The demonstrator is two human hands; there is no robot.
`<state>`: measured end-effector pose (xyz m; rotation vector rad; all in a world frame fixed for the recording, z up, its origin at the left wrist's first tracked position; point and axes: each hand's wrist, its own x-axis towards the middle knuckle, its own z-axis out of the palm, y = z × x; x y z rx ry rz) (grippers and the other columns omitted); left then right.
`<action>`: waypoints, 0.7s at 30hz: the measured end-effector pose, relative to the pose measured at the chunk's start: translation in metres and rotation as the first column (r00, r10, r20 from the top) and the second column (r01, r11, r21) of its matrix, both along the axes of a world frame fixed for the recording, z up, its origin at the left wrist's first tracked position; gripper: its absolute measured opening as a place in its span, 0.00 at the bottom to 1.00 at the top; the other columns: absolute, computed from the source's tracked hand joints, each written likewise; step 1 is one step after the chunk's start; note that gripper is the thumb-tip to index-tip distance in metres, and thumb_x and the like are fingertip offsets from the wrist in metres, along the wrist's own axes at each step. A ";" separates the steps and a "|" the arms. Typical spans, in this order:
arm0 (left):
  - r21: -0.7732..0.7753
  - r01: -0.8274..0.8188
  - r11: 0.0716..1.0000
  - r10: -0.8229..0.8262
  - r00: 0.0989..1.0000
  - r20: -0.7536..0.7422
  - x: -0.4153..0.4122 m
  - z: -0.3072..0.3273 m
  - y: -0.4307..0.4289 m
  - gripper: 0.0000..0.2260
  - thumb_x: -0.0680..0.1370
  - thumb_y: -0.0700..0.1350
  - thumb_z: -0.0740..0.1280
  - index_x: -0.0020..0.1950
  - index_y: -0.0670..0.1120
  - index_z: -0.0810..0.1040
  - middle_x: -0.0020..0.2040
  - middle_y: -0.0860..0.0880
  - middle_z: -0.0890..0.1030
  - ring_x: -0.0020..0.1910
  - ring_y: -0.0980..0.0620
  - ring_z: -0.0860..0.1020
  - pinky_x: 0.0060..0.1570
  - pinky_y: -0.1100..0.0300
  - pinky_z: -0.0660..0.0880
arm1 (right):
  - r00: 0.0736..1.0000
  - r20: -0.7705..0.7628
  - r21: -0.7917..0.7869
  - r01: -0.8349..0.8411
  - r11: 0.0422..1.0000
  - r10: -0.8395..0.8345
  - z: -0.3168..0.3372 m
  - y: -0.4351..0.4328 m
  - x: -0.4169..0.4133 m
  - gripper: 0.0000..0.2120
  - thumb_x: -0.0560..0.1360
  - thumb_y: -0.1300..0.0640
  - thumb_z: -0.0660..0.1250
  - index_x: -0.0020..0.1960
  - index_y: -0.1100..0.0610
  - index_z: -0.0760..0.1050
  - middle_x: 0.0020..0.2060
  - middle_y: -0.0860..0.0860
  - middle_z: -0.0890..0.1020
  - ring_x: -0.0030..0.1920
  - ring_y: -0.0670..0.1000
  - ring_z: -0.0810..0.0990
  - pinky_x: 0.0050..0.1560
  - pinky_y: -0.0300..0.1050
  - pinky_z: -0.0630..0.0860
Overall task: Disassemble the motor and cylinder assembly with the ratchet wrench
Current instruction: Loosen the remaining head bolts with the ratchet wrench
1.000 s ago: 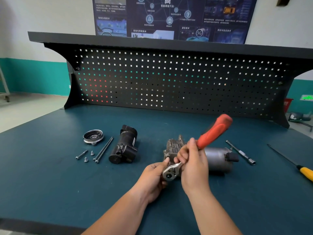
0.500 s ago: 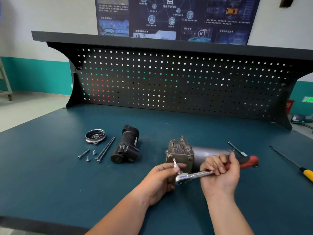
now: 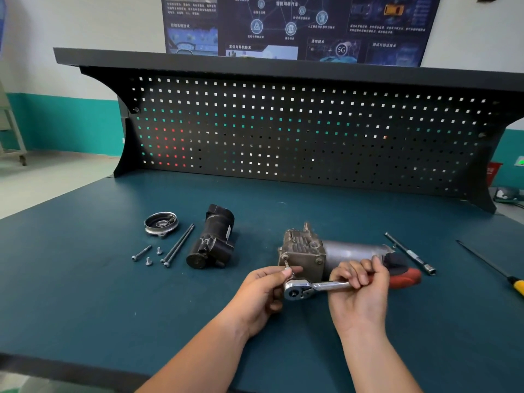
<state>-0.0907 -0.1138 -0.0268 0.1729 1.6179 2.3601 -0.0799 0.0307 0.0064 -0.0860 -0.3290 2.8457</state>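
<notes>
**A:** What are the hands doing?

**B:** The left hand has a pinching grip. Its thumb and fingertips hold a small bolt at the near left corner of the motor and cylinder assembly. The right hand has its grip curled round the metal shaft of the ratchet wrench, just where the red handle begins.

**A:** What has changed?

**B:** A second ago the wrench handle stood raised, angled far and right, with its head on that corner. Now it lies low with the handle pointing right and the head off the fastener. The bolt looks loosened and is being drawn out by hand. I cannot tell whether its tip is fully free. Another bolt head shows at the block's near right corner, so more work likely remains.

**A:** Where is the assembly, and what surrounds it?

**B:** It lies on its side mid-way across the blue surface, just beyond both hands. To the left, well apart, are a black housing, two long bolts, short screws and a round cap. To the right are an extension bar and, at the edge, a screwdriver. Nothing blocks the hands, though the wrench crosses in front of the block's near face.
</notes>
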 end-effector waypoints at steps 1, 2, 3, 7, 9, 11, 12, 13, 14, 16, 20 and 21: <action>-0.001 -0.014 1.000 0.014 1.000 -0.006 0.001 0.000 0.001 0.09 0.75 0.43 0.65 0.48 0.43 0.83 0.33 0.49 0.80 0.25 0.59 0.69 0.21 0.69 0.57 | 1.000 -0.010 0.001 -0.005 1.000 0.005 0.000 0.000 0.001 0.18 0.74 0.54 0.62 0.25 0.52 0.65 0.20 0.44 0.60 0.20 0.43 0.61 0.22 0.32 0.64; -0.002 -0.024 1.000 0.024 1.000 -0.011 0.001 0.000 0.001 0.09 0.75 0.43 0.65 0.48 0.43 0.83 0.32 0.50 0.80 0.25 0.59 0.69 0.21 0.68 0.56 | 1.000 -0.020 0.001 -0.009 1.000 0.009 -0.001 -0.001 0.002 0.17 0.71 0.53 0.64 0.25 0.52 0.65 0.21 0.44 0.61 0.20 0.43 0.61 0.23 0.32 0.65; 0.000 -0.032 0.999 0.032 0.999 -0.015 0.002 0.001 0.002 0.09 0.74 0.44 0.65 0.48 0.43 0.83 0.31 0.50 0.79 0.24 0.59 0.68 0.21 0.68 0.56 | 0.999 -0.031 -0.003 -0.014 1.000 0.014 -0.002 -0.001 0.003 0.16 0.69 0.51 0.65 0.26 0.52 0.65 0.21 0.44 0.61 0.20 0.43 0.61 0.23 0.32 0.65; 0.017 -0.055 0.998 0.055 0.998 -0.024 0.002 0.003 0.002 0.10 0.74 0.45 0.65 0.47 0.44 0.85 0.31 0.50 0.76 0.24 0.59 0.67 0.21 0.69 0.56 | 0.997 -0.064 -0.033 -0.046 0.998 0.044 -0.007 0.000 0.004 0.16 0.63 0.47 0.70 0.29 0.53 0.65 0.22 0.45 0.62 0.22 0.44 0.62 0.24 0.34 0.66; 0.023 -0.062 0.998 0.063 0.997 -0.033 0.003 0.003 0.003 0.10 0.71 0.47 0.67 0.46 0.44 0.85 0.31 0.49 0.75 0.25 0.59 0.66 0.20 0.69 0.56 | 0.994 -0.093 -0.045 -0.058 0.997 0.053 -0.009 0.000 0.004 0.16 0.56 0.50 0.73 0.29 0.54 0.65 0.23 0.46 0.63 0.23 0.45 0.63 0.25 0.35 0.67; 0.017 -0.087 0.996 0.087 0.995 -0.040 0.003 0.003 0.003 0.09 0.72 0.46 0.67 0.44 0.44 0.85 0.33 0.47 0.73 0.27 0.57 0.63 0.20 0.69 0.56 | 0.991 -0.117 -0.054 -0.064 0.996 0.057 -0.011 0.000 0.005 0.16 0.53 0.53 0.72 0.30 0.54 0.66 0.24 0.46 0.64 0.23 0.45 0.64 0.26 0.36 0.68; 0.014 -0.102 0.995 0.103 0.994 -0.040 0.003 0.003 0.003 0.08 0.74 0.45 0.66 0.44 0.44 0.85 0.34 0.46 0.72 0.27 0.57 0.62 0.20 0.69 0.55 | 0.991 -0.123 -0.051 -0.064 0.997 0.057 -0.012 0.000 0.005 0.16 0.53 0.53 0.72 0.31 0.55 0.66 0.24 0.46 0.64 0.23 0.46 0.65 0.27 0.36 0.68; 0.013 -0.114 0.993 0.115 0.993 -0.039 0.002 0.002 0.003 0.09 0.76 0.44 0.66 0.43 0.44 0.85 0.34 0.46 0.71 0.28 0.57 0.62 0.20 0.69 0.55 | 0.991 -0.126 -0.044 -0.060 0.997 0.054 -0.013 0.001 0.005 0.15 0.52 0.54 0.72 0.31 0.55 0.67 0.25 0.47 0.65 0.24 0.46 0.65 0.27 0.36 0.69; 0.014 -0.122 0.992 0.122 0.992 -0.038 0.002 0.002 0.003 0.09 0.77 0.43 0.65 0.42 0.44 0.85 0.34 0.46 0.71 0.27 0.57 0.61 0.20 0.69 0.55 | 0.991 -0.124 -0.037 -0.050 0.998 0.045 -0.013 0.001 0.005 0.15 0.52 0.54 0.72 0.31 0.55 0.67 0.25 0.47 0.65 0.24 0.46 0.66 0.28 0.36 0.69; 0.016 -0.128 0.992 0.129 0.991 -0.030 0.002 0.003 0.003 0.09 0.77 0.43 0.65 0.43 0.44 0.84 0.31 0.48 0.72 0.26 0.58 0.61 0.20 0.69 0.55 | 0.994 -0.106 -0.023 -0.023 0.999 0.020 -0.012 0.003 0.006 0.13 0.51 0.55 0.72 0.30 0.55 0.69 0.27 0.46 0.68 0.25 0.46 0.68 0.29 0.36 0.70; 0.018 -0.163 0.986 0.164 0.986 -0.020 0.003 0.005 0.003 0.09 0.77 0.43 0.65 0.43 0.43 0.84 0.28 0.51 0.74 0.23 0.59 0.62 0.19 0.69 0.55 | 0.995 -0.084 -0.071 0.056 0.996 -0.061 -0.014 0.013 0.010 0.05 0.56 0.56 0.69 0.30 0.56 0.76 0.30 0.45 0.74 0.28 0.44 0.74 0.33 0.33 0.72; 0.015 -0.180 0.984 0.180 0.983 -0.018 0.003 0.006 0.003 0.08 0.77 0.43 0.65 0.43 0.44 0.84 0.28 0.51 0.74 0.22 0.59 0.63 0.19 0.69 0.56 | 0.995 -0.070 -0.087 0.067 0.994 -0.073 -0.014 0.014 0.011 0.03 0.59 0.56 0.67 0.30 0.55 0.76 0.29 0.45 0.74 0.27 0.43 0.73 0.32 0.32 0.71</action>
